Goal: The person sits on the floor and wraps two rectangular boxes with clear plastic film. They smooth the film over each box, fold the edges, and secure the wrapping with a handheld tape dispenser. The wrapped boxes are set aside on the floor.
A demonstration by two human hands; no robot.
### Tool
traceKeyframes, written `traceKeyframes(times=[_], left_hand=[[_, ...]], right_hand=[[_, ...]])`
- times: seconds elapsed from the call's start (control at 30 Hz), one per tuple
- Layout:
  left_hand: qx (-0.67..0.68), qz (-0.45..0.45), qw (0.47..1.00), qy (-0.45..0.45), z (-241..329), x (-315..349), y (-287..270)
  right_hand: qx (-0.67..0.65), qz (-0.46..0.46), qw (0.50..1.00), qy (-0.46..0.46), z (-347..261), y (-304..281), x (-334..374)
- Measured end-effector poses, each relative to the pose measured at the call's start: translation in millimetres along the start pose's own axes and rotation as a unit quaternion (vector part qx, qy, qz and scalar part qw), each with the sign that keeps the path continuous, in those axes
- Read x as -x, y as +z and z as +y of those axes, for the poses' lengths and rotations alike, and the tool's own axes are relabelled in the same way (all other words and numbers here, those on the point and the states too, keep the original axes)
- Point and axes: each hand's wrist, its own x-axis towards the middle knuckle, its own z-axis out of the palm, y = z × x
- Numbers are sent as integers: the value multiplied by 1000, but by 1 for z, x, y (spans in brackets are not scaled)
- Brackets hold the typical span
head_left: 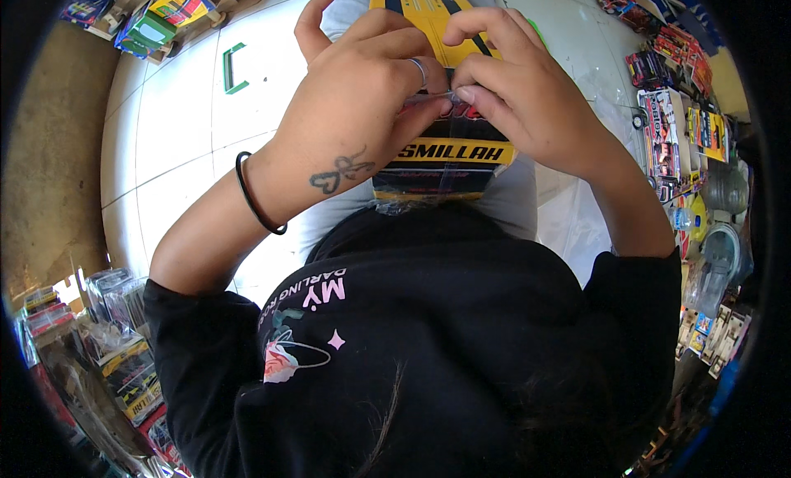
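Observation:
A black-and-yellow printed box (449, 181) rests on my lap between my legs, with clear plastic bunched at its near end. Over it, my left hand (362, 91), with a ring and a black wrist band, has thumb and fingers pinched together. Close beside it, my right hand (519, 95) pinches with thumb and index finger. A thin edge of clear plastic film (428, 97) shows between the two sets of fingertips, just above the box. My hands cover part of the box's top face, and the exact grip of the left fingertips is partly hidden.
On the white tiled floor (177, 144) lies a green bracket-shaped piece (235, 68). Colourful cartons (169, 16) stand far left. Packaged goods (124, 354) are stacked near left. Along the right are a toy truck (663, 140), clear plastic containers (717, 264) and small boxes.

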Motion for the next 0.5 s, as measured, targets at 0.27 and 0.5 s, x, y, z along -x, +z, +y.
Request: traceKeyframes(times=[0.27, 0.5], left_hand=[[91, 42, 995, 8, -13, -5, 19], [85, 7, 996, -7, -11, -8, 17]], right_hand=[[0, -122, 992, 25, 41, -32, 21], [-11, 14, 999, 38, 30, -25, 26]])
